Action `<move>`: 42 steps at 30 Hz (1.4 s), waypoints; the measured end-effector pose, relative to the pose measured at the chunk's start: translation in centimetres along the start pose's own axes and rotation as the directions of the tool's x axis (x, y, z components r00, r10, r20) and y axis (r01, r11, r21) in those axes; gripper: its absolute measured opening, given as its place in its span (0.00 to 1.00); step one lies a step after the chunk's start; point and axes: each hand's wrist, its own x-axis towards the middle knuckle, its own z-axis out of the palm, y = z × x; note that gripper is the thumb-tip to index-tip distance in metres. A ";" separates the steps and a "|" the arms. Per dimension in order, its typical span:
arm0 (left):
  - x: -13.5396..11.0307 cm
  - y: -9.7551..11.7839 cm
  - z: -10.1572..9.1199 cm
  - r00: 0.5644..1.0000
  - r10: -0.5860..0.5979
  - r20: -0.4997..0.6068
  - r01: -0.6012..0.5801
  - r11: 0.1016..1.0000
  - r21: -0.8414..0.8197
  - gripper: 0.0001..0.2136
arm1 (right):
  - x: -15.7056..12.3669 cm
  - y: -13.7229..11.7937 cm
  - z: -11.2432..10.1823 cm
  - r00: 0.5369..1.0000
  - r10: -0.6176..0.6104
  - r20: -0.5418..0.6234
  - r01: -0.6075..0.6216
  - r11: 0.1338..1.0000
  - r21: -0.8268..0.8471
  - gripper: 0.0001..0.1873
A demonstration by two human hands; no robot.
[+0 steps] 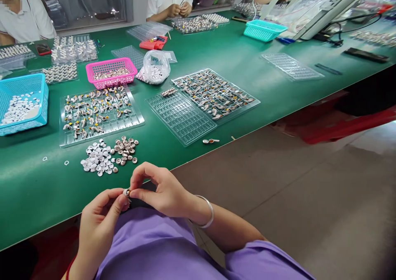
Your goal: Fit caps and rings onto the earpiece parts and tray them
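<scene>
A small white piece with a dark, gold-edged inside [126,192] is pinched between the thumb and fingers of my left hand [100,220], just off the table's front edge above my lap. The thumb and forefinger of my right hand [163,191] are pressed together against its right side; whatever they grip there is too small to make out. Ahead of my hands lie a pile of small white round caps [97,158] and, touching it, a smaller pile of brownish cup-shaped pieces [126,150].
Behind the piles is a clear tray [133,121] of small curved parts. Farther right are an embossed tray [185,123] and a filled tray [216,92]. A blue basket [45,100], pink basket [111,62] and plastic bag [159,65] stand around. Two co-workers sit opposite.
</scene>
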 end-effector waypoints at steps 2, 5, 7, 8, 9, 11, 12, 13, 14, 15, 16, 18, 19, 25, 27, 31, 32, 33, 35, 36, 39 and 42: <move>0.0 -0.1 -0.2 1.000 -0.003 0.018 0.003 1.000 -0.010 0.07 | 0.3 0.1 -0.2 0.997 0.053 0.049 -0.056 0.995 0.081 0.10; -0.2 -0.3 -0.5 0.999 0.010 0.032 -0.010 1.000 0.001 0.05 | 0.8 0.5 -0.3 0.983 0.141 0.120 -0.162 0.969 0.189 0.16; -0.4 -0.5 -0.7 0.999 0.030 0.033 -0.030 0.999 0.017 0.05 | 1.1 0.8 -0.3 0.964 0.196 0.181 -0.240 0.932 0.270 0.20; -0.5 -0.6 -0.7 0.999 0.040 0.029 -0.040 0.999 0.021 0.05 | 1.2 0.9 -0.3 0.954 0.216 0.209 -0.274 0.913 0.303 0.21; -0.6 -0.6 -0.7 0.999 0.047 0.024 -0.047 0.999 0.023 0.05 | 1.4 1.1 -0.3 0.946 0.230 0.230 -0.297 0.899 0.322 0.22; -0.6 -0.7 -0.8 0.999 0.043 0.026 -0.043 0.999 0.017 0.05 | 1.6 1.3 -0.3 0.938 0.246 0.245 -0.316 0.896 0.312 0.21; -0.6 -0.6 -0.8 0.999 0.035 0.029 -0.036 0.999 0.010 0.06 | 1.7 1.3 -0.3 0.937 0.251 0.243 -0.317 0.904 0.287 0.20; -0.5 -0.6 -0.8 0.999 0.026 0.032 -0.026 1.000 0.004 0.06 | 1.7 1.3 -0.3 0.935 0.257 0.244 -0.318 0.913 0.255 0.19; -0.5 -0.6 -0.9 0.999 0.018 0.034 -0.018 1.000 0.001 0.06 | 1.7 1.3 -0.3 0.931 0.265 0.250 -0.322 0.920 0.225 0.18; -0.5 -0.5 -0.9 0.999 0.014 0.040 -0.014 1.000 -0.002 0.06 | 1.7 1.3 -0.2 0.925 0.277 0.262 -0.333 0.922 0.199 0.17; -0.5 -0.4 -1.0 0.999 0.013 0.040 -0.013 1.000 -0.003 0.06 | 1.7 1.2 -0.1 0.915 0.292 0.279 -0.348 0.920 0.179 0.17; -0.9 -0.3 -1.0 0.999 0.015 0.041 -0.015 1.000 -0.007 0.07 | 1.5 0.9 0.2 0.891 0.326 0.316 -0.386 0.910 0.152 0.18; -1.2 -0.3 -1.0 0.999 0.015 0.031 -0.016 1.000 0.005 0.07 | 1.4 0.8 0.5 0.881 0.346 0.324 -0.406 0.903 0.138 0.18; -2.7 -0.9 -0.8 0.998 0.033 -0.057 -0.026 0.991 0.129 0.10 | 1.1 0.3 1.1 0.891 0.313 0.328 -0.279 0.949 -0.147 0.20; -3.0 -1.0 -0.8 0.997 0.035 -0.072 -0.024 0.988 0.154 0.10 | 1.0 0.4 1.0 0.895 0.275 0.352 -0.199 0.951 -0.237 0.20; -3.3 -0.9 -0.7 0.998 0.025 -0.049 -0.017 0.988 0.152 0.09 | 0.6 0.6 0.9 0.914 0.176 0.366 -0.046 0.940 -0.337 0.19; -3.4 -0.9 -0.6 0.999 0.020 -0.040 -0.014 0.989 0.149 0.09 | 0.5 0.6 0.9 0.918 0.153 0.365 -0.014 0.934 -0.357 0.18; -3.4 -0.9 -0.6 0.999 0.015 -0.032 -0.011 0.989 0.147 0.09 | 0.5 0.7 0.9 0.921 0.133 0.365 0.014 0.928 -0.373 0.17; -3.3 -1.1 -0.6 1.000 0.007 -0.020 -0.004 0.990 0.142 0.09 | 0.5 0.8 1.0 0.922 0.110 0.371 0.048 0.919 -0.390 0.15; -3.3 -1.1 -0.6 1.000 0.003 -0.017 -0.001 0.990 0.141 0.09 | 0.6 0.9 1.0 0.918 0.110 0.381 0.053 0.918 -0.392 0.15; -3.2 -1.3 -0.5 1.000 -0.007 -0.012 0.008 0.990 0.140 0.07 | 0.6 1.4 0.9 0.896 0.148 0.419 0.027 0.923 -0.384 0.15; -3.3 -1.5 -0.5 1.000 -0.022 -0.015 0.024 0.990 0.136 0.07 | 0.5 1.9 0.8 0.880 0.185 0.437 -0.010 0.928 -0.372 0.15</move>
